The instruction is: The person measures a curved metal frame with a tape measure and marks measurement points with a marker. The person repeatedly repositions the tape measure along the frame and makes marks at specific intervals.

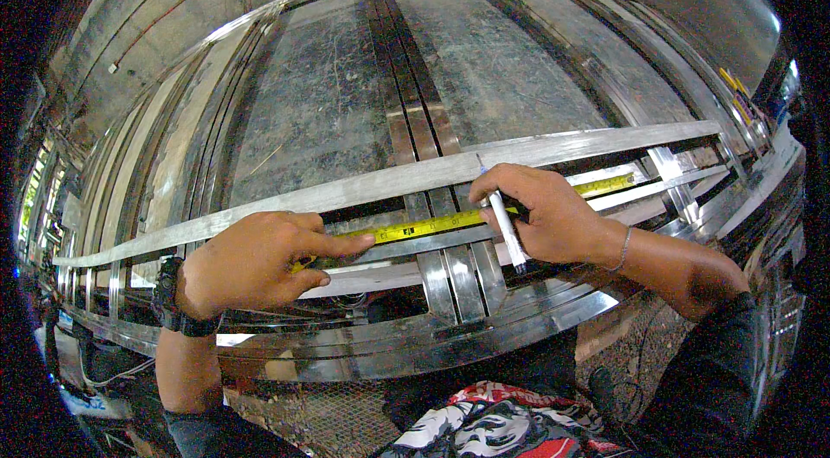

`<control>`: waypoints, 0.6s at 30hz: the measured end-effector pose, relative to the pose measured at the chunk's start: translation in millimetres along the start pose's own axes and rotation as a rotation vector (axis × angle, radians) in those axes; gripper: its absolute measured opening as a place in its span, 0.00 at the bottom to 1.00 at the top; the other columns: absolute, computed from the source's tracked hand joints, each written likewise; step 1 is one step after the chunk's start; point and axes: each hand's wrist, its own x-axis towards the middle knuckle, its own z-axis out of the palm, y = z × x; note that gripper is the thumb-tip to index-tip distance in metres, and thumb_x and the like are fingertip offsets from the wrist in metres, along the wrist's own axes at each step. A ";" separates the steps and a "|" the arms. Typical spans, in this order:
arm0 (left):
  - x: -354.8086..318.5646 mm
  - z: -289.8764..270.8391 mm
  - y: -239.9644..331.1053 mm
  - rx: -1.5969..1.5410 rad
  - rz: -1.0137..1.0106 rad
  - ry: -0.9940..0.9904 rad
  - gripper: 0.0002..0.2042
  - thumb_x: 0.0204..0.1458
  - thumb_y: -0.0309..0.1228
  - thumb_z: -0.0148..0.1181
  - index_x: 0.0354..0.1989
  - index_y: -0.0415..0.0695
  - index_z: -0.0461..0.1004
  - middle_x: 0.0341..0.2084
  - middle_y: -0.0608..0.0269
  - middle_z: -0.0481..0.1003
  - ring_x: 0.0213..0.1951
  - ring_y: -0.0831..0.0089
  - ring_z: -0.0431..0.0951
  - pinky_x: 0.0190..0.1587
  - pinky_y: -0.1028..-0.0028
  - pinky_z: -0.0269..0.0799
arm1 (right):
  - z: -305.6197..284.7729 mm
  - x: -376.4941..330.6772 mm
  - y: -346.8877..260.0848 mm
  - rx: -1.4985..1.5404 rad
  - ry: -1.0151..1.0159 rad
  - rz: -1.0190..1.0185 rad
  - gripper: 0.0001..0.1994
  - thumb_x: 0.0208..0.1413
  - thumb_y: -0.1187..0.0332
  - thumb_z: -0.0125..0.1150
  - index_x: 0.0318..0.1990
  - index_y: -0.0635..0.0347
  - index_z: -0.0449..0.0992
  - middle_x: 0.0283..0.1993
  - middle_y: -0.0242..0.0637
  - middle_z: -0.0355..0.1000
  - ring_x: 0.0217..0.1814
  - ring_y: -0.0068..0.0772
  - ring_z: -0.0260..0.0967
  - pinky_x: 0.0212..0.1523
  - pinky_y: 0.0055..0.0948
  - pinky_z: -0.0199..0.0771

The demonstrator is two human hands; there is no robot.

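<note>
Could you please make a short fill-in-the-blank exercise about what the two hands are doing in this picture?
1. The left hand presses a ____ measuring tape against the metal frame.
2. The right hand holds a ____ marker.
3. The left wrist wears a black ____.

Missing words: yellow; white; watch

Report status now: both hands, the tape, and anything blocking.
Left hand pins yellow tape flat on steel frame. Right hand grips white marker, tip at the upper bar, and rests on the tape. Nothing blocking.

Glossy steel frame [450, 285]; matt yellow tape [432, 225]; white plastic marker [506, 229]
</note>
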 end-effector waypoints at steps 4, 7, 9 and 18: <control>-0.6 2.0 4.5 0.008 0.001 0.017 0.30 0.58 0.33 0.68 0.72 0.64 0.75 0.33 0.50 0.77 0.38 0.46 0.80 0.44 0.52 0.76 | -1.8 -0.9 0.8 0.027 -0.019 0.036 0.19 0.55 0.75 0.69 0.54 0.54 0.75 0.50 0.47 0.80 0.54 0.58 0.79 0.54 0.48 0.79; -2.4 2.8 1.7 -0.028 0.008 0.009 0.31 0.58 0.32 0.68 0.73 0.64 0.75 0.33 0.50 0.77 0.38 0.46 0.80 0.44 0.52 0.76 | -2.8 -0.7 -3.5 0.025 -0.055 0.053 0.22 0.52 0.77 0.69 0.55 0.52 0.74 0.51 0.48 0.80 0.58 0.60 0.78 0.56 0.51 0.79; -1.6 3.1 0.9 -0.028 0.011 0.001 0.31 0.58 0.32 0.67 0.73 0.64 0.75 0.33 0.50 0.77 0.38 0.46 0.80 0.44 0.52 0.76 | -3.3 -0.7 -6.2 0.020 -0.058 0.056 0.22 0.52 0.76 0.69 0.55 0.52 0.75 0.51 0.48 0.80 0.58 0.60 0.78 0.57 0.51 0.79; -1.5 2.7 1.8 -0.030 0.007 -0.007 0.30 0.59 0.31 0.67 0.72 0.62 0.75 0.33 0.50 0.77 0.38 0.46 0.80 0.44 0.52 0.76 | -2.8 -2.0 -7.0 0.005 -0.068 0.061 0.22 0.52 0.76 0.69 0.55 0.52 0.75 0.52 0.48 0.80 0.58 0.60 0.78 0.57 0.51 0.79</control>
